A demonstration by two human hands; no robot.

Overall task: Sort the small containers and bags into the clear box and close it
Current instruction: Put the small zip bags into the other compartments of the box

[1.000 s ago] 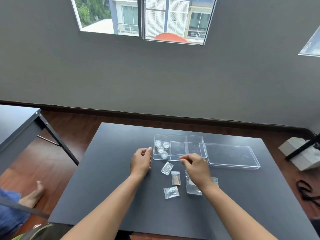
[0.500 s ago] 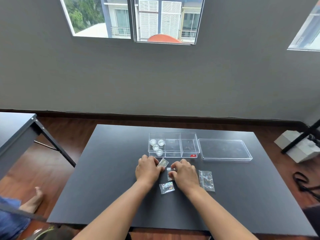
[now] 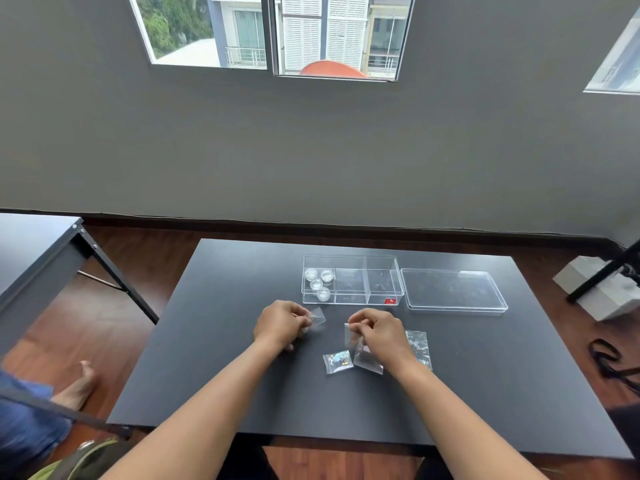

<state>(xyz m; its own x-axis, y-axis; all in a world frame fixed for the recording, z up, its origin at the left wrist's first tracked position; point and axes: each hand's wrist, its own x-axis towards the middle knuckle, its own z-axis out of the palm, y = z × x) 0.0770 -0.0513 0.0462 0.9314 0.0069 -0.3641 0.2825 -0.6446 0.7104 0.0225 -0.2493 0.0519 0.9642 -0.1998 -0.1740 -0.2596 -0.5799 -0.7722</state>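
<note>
A clear three-compartment box (image 3: 381, 271) stands open on the black table (image 3: 225, 341). Its left compartment holds several small round containers (image 3: 319, 283); the other two compartments look empty. The clear lid (image 3: 452, 289) lies flat to the right of the box. My left hand (image 3: 278, 323) pinches a small clear bag (image 3: 318, 319) just in front of the box. My right hand (image 3: 379, 332) pinches another small bag (image 3: 349, 335), lifted off the table. Three more bags lie on the table: one (image 3: 337, 362) between my arms, one (image 3: 367, 360) under my right hand, one (image 3: 419, 346) right of my wrist.
A second dark table (image 3: 31, 251) stands at the left. A person's bare foot (image 3: 78, 386) rests on the wooden floor at lower left. A white box (image 3: 602, 292) and black cables (image 3: 613, 365) lie on the floor at the right.
Both hands came down onto the bags, then each lifted one bag. My left hand has drawn its bag leftward and my right hand has raised its bag.
</note>
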